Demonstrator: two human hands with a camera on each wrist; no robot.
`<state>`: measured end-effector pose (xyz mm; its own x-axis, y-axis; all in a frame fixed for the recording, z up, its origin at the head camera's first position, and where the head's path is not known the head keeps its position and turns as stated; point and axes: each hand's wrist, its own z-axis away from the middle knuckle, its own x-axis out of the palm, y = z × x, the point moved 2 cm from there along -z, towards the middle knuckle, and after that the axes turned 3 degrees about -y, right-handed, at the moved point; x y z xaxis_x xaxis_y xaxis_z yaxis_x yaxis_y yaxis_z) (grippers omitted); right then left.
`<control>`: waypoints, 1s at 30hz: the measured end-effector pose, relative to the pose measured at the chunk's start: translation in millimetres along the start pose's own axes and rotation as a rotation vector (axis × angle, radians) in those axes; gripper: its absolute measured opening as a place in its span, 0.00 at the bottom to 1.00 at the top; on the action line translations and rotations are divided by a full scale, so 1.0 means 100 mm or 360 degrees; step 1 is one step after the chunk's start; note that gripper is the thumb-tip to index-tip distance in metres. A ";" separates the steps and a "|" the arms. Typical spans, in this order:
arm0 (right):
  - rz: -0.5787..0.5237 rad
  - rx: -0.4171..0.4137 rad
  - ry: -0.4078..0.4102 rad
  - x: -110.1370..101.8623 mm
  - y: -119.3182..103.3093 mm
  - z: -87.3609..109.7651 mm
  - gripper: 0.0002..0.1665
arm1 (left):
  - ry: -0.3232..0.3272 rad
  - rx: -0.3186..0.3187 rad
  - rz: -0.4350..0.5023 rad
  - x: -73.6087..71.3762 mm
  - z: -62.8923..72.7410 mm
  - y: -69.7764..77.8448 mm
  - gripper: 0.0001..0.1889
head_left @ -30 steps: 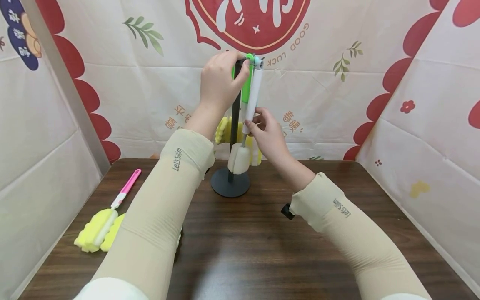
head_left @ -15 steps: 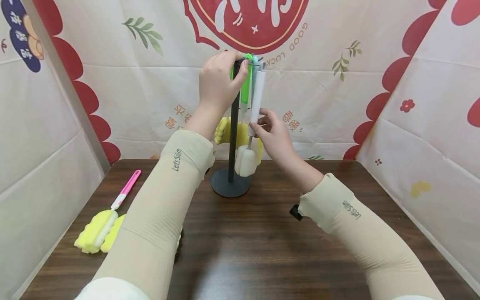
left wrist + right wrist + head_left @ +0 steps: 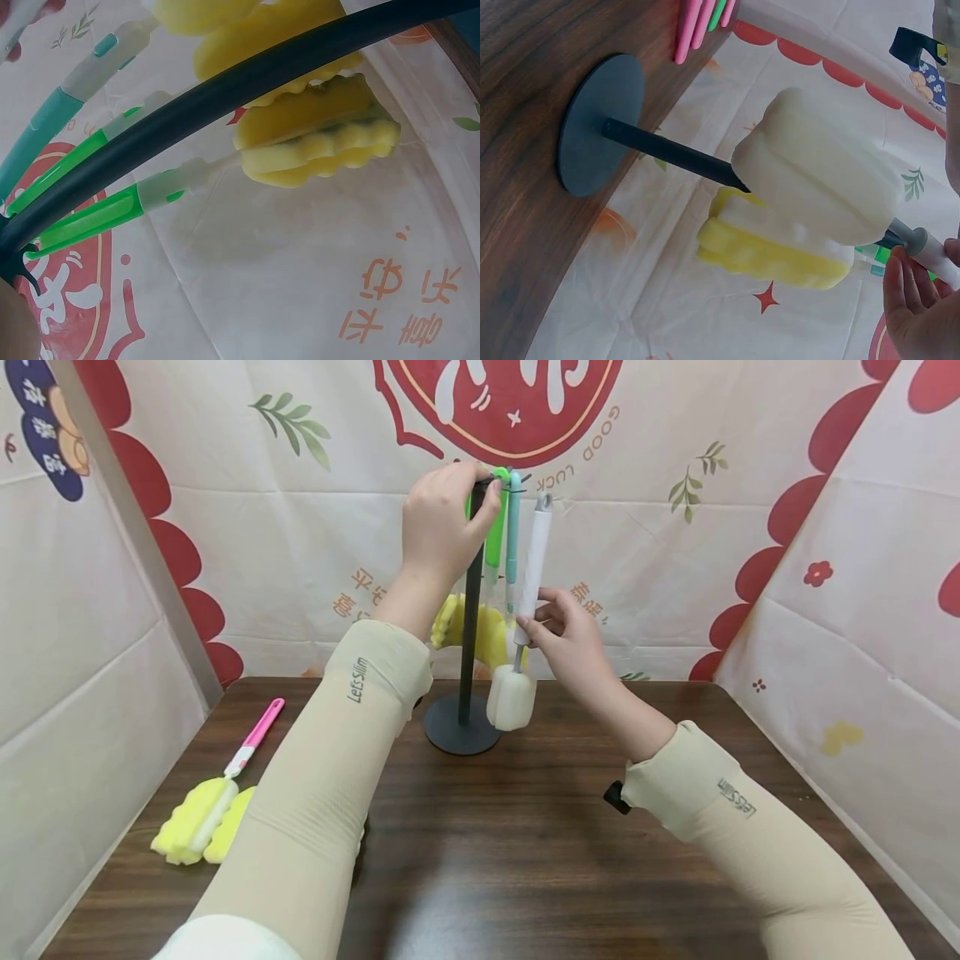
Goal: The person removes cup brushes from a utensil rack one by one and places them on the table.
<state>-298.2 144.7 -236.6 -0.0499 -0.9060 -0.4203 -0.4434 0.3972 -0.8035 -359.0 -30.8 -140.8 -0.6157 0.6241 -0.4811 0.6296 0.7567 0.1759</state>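
Note:
My right hand (image 3: 572, 633) pinches the lower white handle of a sponge bottle brush (image 3: 533, 560), its cream sponge head pointing down. The brush's ringed top end stands apart from the hooks, to their right. In the right wrist view its sponge head (image 3: 817, 169) hangs in front of the black stand (image 3: 675, 154). At the stand's top, my left hand (image 3: 444, 522) grips with thumb and fingers, partly covering the hooks. Green-handled brushes (image 3: 97, 221) and a teal-handled brush (image 3: 41, 139) hang there, with yellow sponge heads (image 3: 319, 135) below.
At the table's left lies a pink-handled brush (image 3: 258, 727) with a yellow and white sponge head; another yellow sponge (image 3: 228, 827) is partly behind the left sleeve. The stand's round base (image 3: 462, 735) sits near the table's back edge. A printed cloth (image 3: 637, 543) hangs behind.
My right hand has drawn the white-handled brush rightward and slightly down, from beside the hooks to apart from them, uncovering the teal-handled brush. My left hand stays on the stand's top.

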 end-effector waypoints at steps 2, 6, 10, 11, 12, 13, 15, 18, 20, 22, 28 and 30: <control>0.0019 -0.0002 -0.0007 -0.01 0.01 0.02 0.23 | 0.0003 0.0001 -0.0002 0.00 0.00 0.00 0.21; 0.0066 -0.0009 -0.0032 -0.02 0.03 0.06 0.23 | 0.0029 0.0008 0.0009 0.00 0.01 -0.01 0.21; 0.0090 -0.0007 -0.0064 -0.03 0.06 0.09 0.23 | 0.0049 0.0017 0.0020 -0.01 0.01 -0.01 0.21; 0.0092 -0.0004 -0.0069 -0.04 0.07 0.10 0.23 | 0.0049 0.0018 0.0021 0.00 0.02 -0.01 0.20; 0.0095 0.0000 -0.0074 -0.04 0.07 0.11 0.23 | 0.0045 0.0017 0.0019 0.00 0.01 -0.01 0.21; 0.0096 0.0000 -0.0079 -0.04 0.08 0.12 0.23 | 0.0046 0.0020 0.0020 0.00 0.01 -0.01 0.20; 0.0107 0.0011 -0.0081 -0.05 0.10 0.14 0.23 | 0.0044 0.0021 0.0020 -0.01 0.01 -0.01 0.20; 0.0118 0.0047 -0.0085 -0.06 0.15 0.17 0.23 | 0.0041 0.0017 0.0025 -0.01 0.02 0.00 0.20; 0.0127 0.0075 -0.0085 -0.06 0.17 0.20 0.22 | 0.0038 0.0012 0.0026 -0.01 0.02 0.00 0.20; 0.0121 0.0099 -0.0092 -0.06 0.20 0.22 0.22 | 0.0036 0.0009 0.0027 -0.01 0.02 0.00 0.20; 0.0121 0.0157 -0.0117 -0.06 0.26 0.26 0.22 | 0.0029 0.0002 0.0028 -0.02 0.02 0.00 0.20; 0.0138 0.0178 -0.0127 -0.06 0.28 0.27 0.22 | 0.0026 -0.0004 0.0026 -0.02 0.02 0.00 0.20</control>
<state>-286.0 165.3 -267.4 -0.0103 -0.8547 -0.5189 -0.3378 0.4914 -0.8027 -356.9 -32.6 -142.1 -0.6128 0.6395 -0.4641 0.6386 0.7468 0.1858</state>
